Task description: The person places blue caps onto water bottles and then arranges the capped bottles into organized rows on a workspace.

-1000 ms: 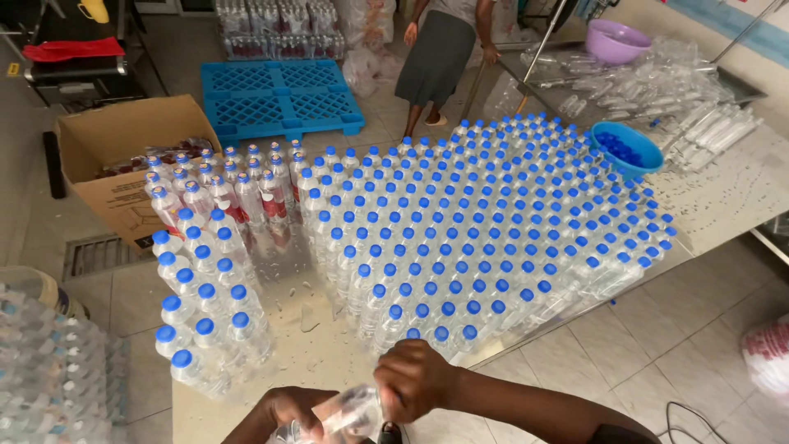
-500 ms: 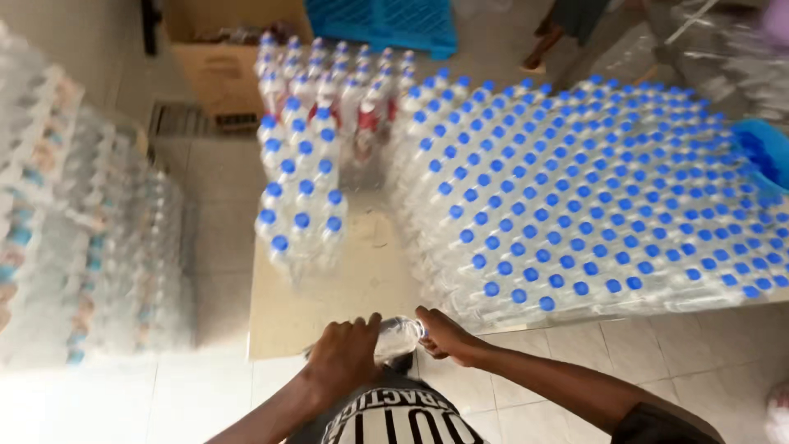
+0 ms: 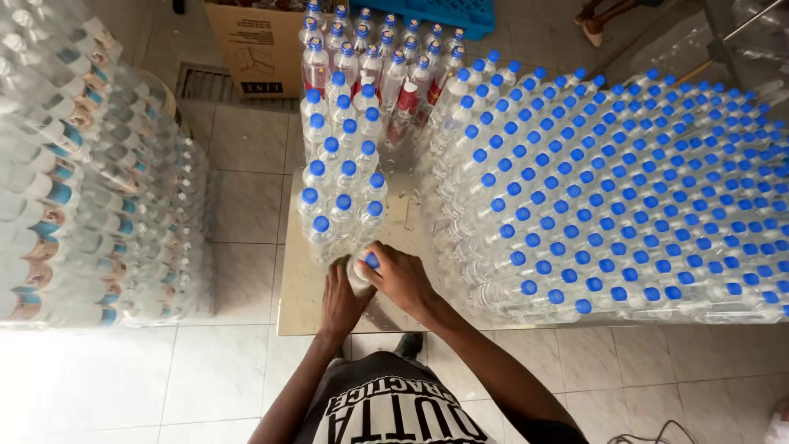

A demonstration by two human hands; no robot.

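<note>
At the tabletop's [image 3: 304, 316] near edge, I see both hands wrapped around 1 clear, blue-capped bottle [image 3: 363, 270]: left hand [image 3: 341, 298] gripping its body, right hand [image 3: 400, 275] at the cap. It stands beside the small bottle cluster [image 3: 341, 193]. Hundreds of bottles [image 3: 608, 189] already stand capped; only some carry red labels, so I judge plenty remains.

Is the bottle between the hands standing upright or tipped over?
Upright: the bottle stands on the table with its blue cap up, left hand and right hand around it.
</note>
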